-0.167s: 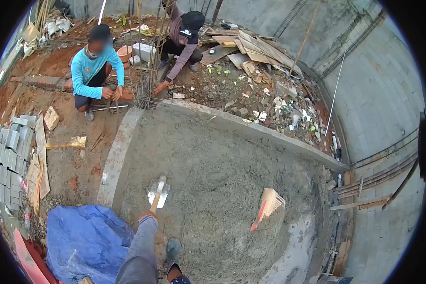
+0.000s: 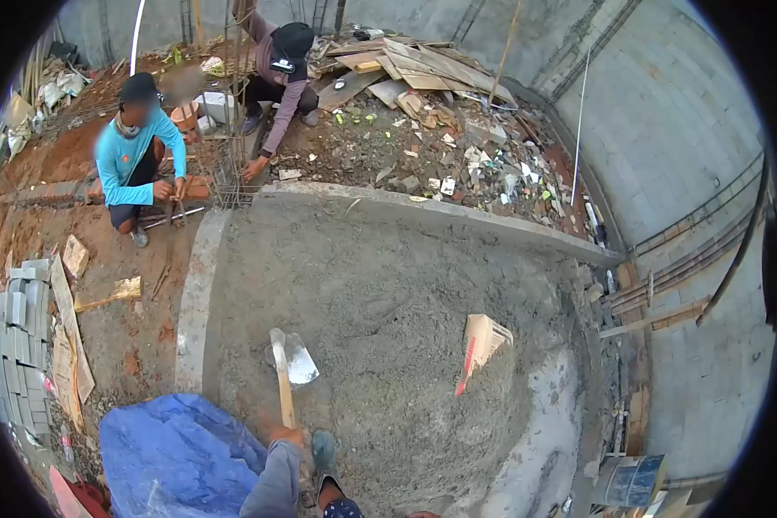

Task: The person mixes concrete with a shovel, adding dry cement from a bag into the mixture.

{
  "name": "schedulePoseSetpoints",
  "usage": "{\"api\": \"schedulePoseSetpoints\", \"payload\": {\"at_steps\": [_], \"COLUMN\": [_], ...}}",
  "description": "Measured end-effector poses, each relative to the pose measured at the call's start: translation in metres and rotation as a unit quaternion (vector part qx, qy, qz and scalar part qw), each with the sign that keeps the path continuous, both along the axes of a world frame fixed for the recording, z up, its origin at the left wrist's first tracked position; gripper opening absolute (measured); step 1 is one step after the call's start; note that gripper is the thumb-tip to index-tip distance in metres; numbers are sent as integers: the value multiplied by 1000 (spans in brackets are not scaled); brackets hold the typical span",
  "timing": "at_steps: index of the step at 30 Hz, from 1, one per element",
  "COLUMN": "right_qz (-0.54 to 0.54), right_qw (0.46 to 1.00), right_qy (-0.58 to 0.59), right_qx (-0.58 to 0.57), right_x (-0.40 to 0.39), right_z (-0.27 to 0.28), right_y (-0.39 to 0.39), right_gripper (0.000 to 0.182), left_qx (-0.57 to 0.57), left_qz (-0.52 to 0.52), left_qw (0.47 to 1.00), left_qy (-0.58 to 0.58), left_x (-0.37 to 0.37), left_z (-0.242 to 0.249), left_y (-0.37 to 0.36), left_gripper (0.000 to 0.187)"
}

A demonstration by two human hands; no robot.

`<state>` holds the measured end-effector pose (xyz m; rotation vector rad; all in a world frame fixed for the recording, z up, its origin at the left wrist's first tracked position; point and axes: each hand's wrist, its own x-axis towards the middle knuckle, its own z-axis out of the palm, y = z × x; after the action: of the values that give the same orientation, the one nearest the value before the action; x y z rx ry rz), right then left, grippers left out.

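Note:
My left hand (image 2: 288,435), below a grey sleeve, is closed around the wooden handle of a hoe (image 2: 285,390). The hoe's pale metal blade (image 2: 301,363) is at the far end, over wet grey mortar (image 2: 388,293). Whether the blade touches the mortar cannot be made out. Only a sliver of what looks like my right hand (image 2: 423,514) shows at the bottom edge, its fingers hidden. My boot (image 2: 324,453) stands in the mortar just right of my left hand.
A torn paper sack (image 2: 485,341) lies on the mortar, and a blue tarp (image 2: 177,453) is at lower left. A low concrete edge (image 2: 200,302) borders the mortar. Two people crouch behind it, near upright rebar (image 2: 233,129). Grey blocks (image 2: 26,345) are stacked left; a blue drum (image 2: 630,480) stands lower right.
The camera view has shifted, moving the background left. My left hand has drawn closer to me with the hoe, and more of the handle and the blade's face show.

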<state>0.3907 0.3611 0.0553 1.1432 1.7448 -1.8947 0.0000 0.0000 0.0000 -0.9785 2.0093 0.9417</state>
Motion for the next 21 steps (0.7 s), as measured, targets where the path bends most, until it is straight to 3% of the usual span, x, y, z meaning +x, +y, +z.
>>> {"api": "schedulePoseSetpoints", "payload": {"at_steps": [1,2,3,4,5,6,8,11,17,21], "right_qz": [50,99,147,0,-165,-301,-167,-78,58,193], "right_qw": [999,995,989,983,923,809,928,981,996,931], "right_qy": [8,18,31,13,-23,-42,51,36,52,128], "right_qx": [2,4,8,-185,-346,-503,-330,-175,53,282], "right_x": [-21,-53,-91,-84,-81,-78,-73,-89,-30,93], "right_z": [21,55,96,74,59,43,39,49,75,85], "right_y": [-1,-7,-16,-30,-45,-58,-76,-45,97,218], "right_gripper": [31,40,50,41,33,27,30,33,38,42], "left_qx": [76,93,128,162,166,169,237,274,356,421], "left_qz": [52,81,134,192,182,175,193,146,129,123], "left_qw": [995,991,983,968,969,969,952,951,925,899], "left_qy": [-33,-53,-12,29,34,40,16,-9,-24,6], "left_x": [44,49,74,102,119,130,146,172,232,284], "left_z": [-7,64,84,96,113,132,157,163,158,133], "left_y": [19,54,83,104,126,145,183,245,392,517], "left_gripper": [29,31,34,38,39,41,40,41,41,37]}}
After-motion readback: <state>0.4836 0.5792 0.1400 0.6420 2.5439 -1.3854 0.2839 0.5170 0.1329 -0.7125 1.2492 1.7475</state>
